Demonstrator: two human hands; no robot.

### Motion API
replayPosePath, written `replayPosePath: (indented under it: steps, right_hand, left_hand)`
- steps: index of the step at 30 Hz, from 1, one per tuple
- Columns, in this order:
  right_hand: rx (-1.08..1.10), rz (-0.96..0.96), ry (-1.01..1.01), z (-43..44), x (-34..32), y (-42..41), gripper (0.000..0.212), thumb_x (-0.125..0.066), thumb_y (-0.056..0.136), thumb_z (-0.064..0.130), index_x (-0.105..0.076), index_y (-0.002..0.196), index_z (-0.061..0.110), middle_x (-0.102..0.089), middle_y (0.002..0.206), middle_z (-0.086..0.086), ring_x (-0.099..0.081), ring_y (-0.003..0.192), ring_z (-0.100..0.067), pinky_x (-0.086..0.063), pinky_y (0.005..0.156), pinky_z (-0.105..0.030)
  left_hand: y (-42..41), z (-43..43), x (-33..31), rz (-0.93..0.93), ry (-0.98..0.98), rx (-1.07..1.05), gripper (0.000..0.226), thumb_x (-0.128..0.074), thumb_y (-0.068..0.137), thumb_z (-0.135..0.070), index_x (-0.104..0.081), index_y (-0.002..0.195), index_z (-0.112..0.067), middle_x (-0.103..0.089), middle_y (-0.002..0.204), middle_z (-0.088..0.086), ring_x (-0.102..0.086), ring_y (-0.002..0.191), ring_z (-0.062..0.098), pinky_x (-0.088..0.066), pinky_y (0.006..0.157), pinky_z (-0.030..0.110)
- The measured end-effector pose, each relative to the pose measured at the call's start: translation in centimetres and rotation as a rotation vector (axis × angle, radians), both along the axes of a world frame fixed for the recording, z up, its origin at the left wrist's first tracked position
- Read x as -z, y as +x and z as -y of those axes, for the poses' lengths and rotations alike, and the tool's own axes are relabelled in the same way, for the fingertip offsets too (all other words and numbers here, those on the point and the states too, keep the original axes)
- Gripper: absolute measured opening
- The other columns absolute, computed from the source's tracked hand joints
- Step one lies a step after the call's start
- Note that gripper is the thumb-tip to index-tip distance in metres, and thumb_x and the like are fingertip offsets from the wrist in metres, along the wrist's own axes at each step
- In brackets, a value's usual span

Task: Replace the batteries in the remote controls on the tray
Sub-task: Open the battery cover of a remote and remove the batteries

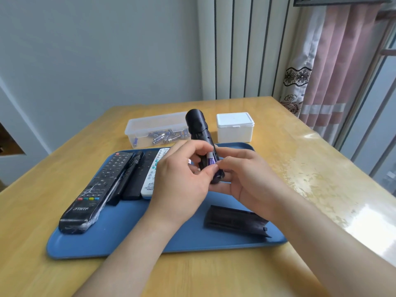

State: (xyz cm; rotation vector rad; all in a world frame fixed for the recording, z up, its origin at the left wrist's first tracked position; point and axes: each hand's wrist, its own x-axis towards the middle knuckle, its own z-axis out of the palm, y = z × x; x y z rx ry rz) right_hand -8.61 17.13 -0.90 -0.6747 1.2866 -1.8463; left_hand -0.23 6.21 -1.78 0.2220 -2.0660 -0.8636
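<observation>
Black remote (198, 127) held tilted above blue tray (120, 239). Right grip (246, 176) wraps its lower end. Left grip (180, 181) pinches purple battery (211, 160) in its open back; seated or not, can't tell. Detached cover (233, 220) lies on tray by right wrist. Other remotes (96, 189) line tray's left.

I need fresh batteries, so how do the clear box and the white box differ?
The clear box is see-through; the white box is opaque. The clear box has no lid on and shows loose batteries; the white box is lidded, contents hidden. The clear box is longer and lower than the white box. Both sit on the table behind the tray.
</observation>
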Motion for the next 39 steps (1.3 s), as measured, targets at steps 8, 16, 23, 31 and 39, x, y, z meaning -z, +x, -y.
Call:
replayPosePath:
  steps: [8, 16, 23, 31, 39]
  right_hand:
    - [0.133, -0.321, 0.191, -0.6, -0.6, -0.9, 0.029, -0.046, 0.094, 0.003, -0.073, 0.102, 0.010, -0.069, 0.087, -0.013, -0.070, 0.073, -0.019, -0.053, 0.060, -0.025]
    - [0.209, -0.384, 0.123, -2.0, -1.2, -2.7, 0.011, -0.073, 0.081, 0.022, -0.073, 0.089, 0.015, -0.071, 0.082, -0.004, -0.060, 0.067, -0.011, -0.043, 0.066, -0.026]
    - [0.078, 0.002, -0.039, -1.2, -0.9, -1.8, 0.009, -0.056, 0.095, 0.018, -0.065, 0.098, 0.019, -0.071, 0.105, -0.007, -0.059, 0.090, -0.018, -0.045, 0.076, -0.030]
    - [0.103, 0.211, -0.079, 0.2, 0.0, -0.9, 0.010, -0.050, 0.095, 0.024, -0.059, 0.090, 0.023, -0.072, 0.086, -0.001, -0.060, 0.066, -0.014, -0.040, 0.070, -0.030]
    - [0.148, 0.243, -0.081, 0.3, -0.1, -0.9, 0.012, -0.044, 0.091, 0.020, -0.056, 0.088, 0.019, -0.067, 0.076, -0.002, -0.057, 0.063, -0.015, -0.036, 0.071, -0.030]
  left_hand:
    - [1.1, 0.0, -1.3, -0.133, -0.140, 0.081, 0.029, -0.044, 0.091, 0.003, -0.064, 0.100, -0.016, -0.056, 0.090, -0.010, -0.057, 0.085, 0.007, -0.047, 0.076, 0.023]
    - [1.1, 1.2, -0.9, 0.333, -0.534, -0.304, 0.052, -0.035, 0.087, -0.056, -0.064, 0.110, -0.019, -0.041, 0.086, 0.000, -0.048, 0.083, 0.026, -0.044, 0.062, 0.036]
    - [1.2, -0.3, -1.0, 0.366, -0.326, -0.130, 0.046, -0.041, 0.089, -0.055, -0.027, 0.057, -0.024, -0.033, 0.045, -0.003, -0.036, 0.047, 0.013, -0.022, 0.046, 0.033]
    - [0.7, -0.3, -0.1, 0.396, -0.260, -0.038, 0.027, -0.040, 0.088, -0.054, -0.044, 0.062, -0.049, -0.052, 0.056, -0.023, -0.039, 0.046, 0.007, -0.020, 0.046, 0.025]
    - [0.1, -0.5, 1.3, 0.388, -0.234, -0.108, 0.047, -0.036, 0.083, -0.064, -0.051, 0.067, -0.023, -0.044, 0.049, -0.003, -0.045, 0.057, 0.024, -0.030, 0.052, 0.034]
